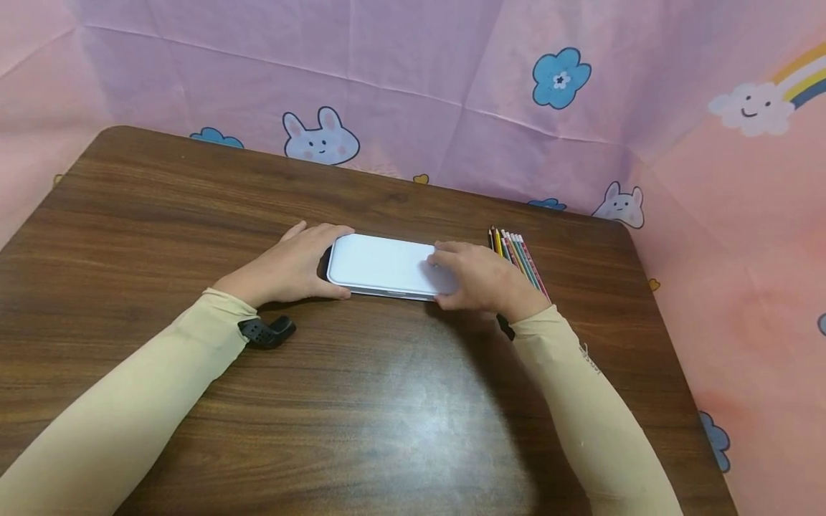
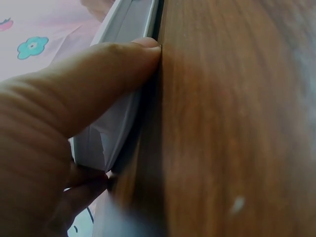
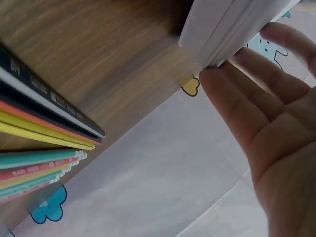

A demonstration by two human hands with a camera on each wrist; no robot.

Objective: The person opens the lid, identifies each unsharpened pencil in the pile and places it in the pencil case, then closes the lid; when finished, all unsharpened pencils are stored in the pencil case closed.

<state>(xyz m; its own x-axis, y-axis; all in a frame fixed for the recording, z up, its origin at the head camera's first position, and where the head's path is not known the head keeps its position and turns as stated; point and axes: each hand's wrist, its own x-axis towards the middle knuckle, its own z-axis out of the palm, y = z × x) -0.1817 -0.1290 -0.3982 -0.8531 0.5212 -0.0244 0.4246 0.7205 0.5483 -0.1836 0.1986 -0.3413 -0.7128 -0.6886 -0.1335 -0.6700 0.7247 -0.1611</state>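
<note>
A flat white pencil case (image 1: 386,264) with rounded corners lies lengthwise across the table, its lid down and a small clasp on the near side. Around its left end my left hand (image 1: 293,266) spreads, thumb at the near side and fingers at the far corner. The left wrist view has that thumb (image 2: 106,81) pressed along the case's white side wall, close over the wood. My right hand (image 1: 482,279) holds the right end and covers part of the lid. In the right wrist view its fingers (image 3: 242,98) reach the case's far edge.
A row of pencils (image 1: 521,259), dark, yellow, teal and pink, lies right of the case, partly behind my right wrist. The brown wooden table (image 1: 387,401) meets a printed cloth backdrop (image 1: 413,79) at the back and right. Black straps (image 1: 266,332) sit at both wrists.
</note>
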